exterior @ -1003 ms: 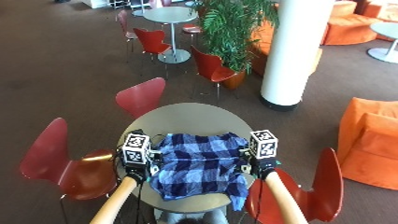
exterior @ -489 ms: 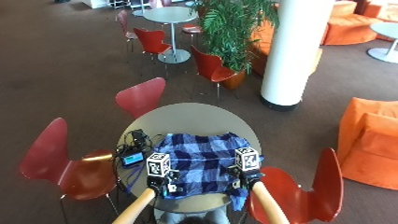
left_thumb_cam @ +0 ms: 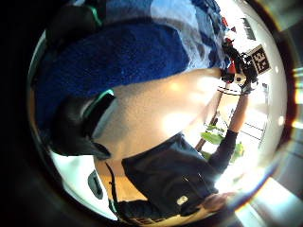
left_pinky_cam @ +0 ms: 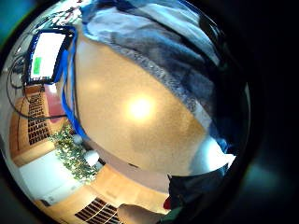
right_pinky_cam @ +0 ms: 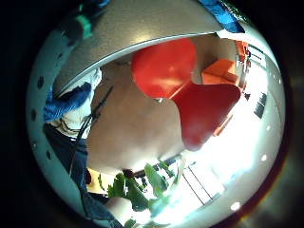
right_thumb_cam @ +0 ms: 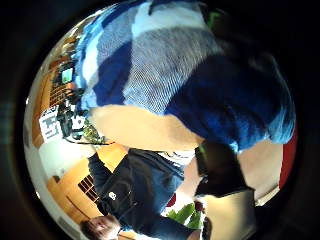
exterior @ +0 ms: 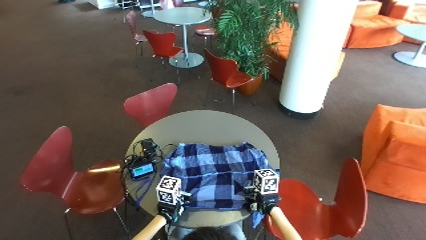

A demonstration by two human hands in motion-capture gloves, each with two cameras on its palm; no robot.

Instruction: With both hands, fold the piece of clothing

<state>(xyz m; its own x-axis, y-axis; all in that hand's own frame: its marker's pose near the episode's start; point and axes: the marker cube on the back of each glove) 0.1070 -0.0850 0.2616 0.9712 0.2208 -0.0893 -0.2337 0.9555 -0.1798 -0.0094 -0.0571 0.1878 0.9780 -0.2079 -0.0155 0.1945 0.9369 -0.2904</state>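
Observation:
A blue-and-white checked garment (exterior: pixel 216 172) lies spread on the round beige table (exterior: pixel 200 125). My left hand (exterior: pixel 172 206) is at the garment's near left corner and my right hand (exterior: pixel 261 204) at its near right corner, both by the table's near edge. In the left thumb side palm view, blue cloth (left_thumb_cam: pixel 123 56) runs close over the palm beside a black gloved thumb (left_thumb_cam: pixel 78 132). The right thumb side palm view shows the cloth (right_thumb_cam: pixel 175 65) bunched against a gloved finger (right_thumb_cam: pixel 220 170). Each hand seems to pinch the near hem.
A small device with a lit screen (exterior: pixel 142 171) and tangled cables lies on the table left of the garment. Red chairs stand at the left (exterior: pixel 63 175), the right (exterior: pixel 326 200) and the far side (exterior: pixel 152 102). Bare tabletop shows beyond the garment.
Both hands have come back from the garment's sides to its near corners and closer together. The cloth that hung over the near edge now ends at the table's edge.

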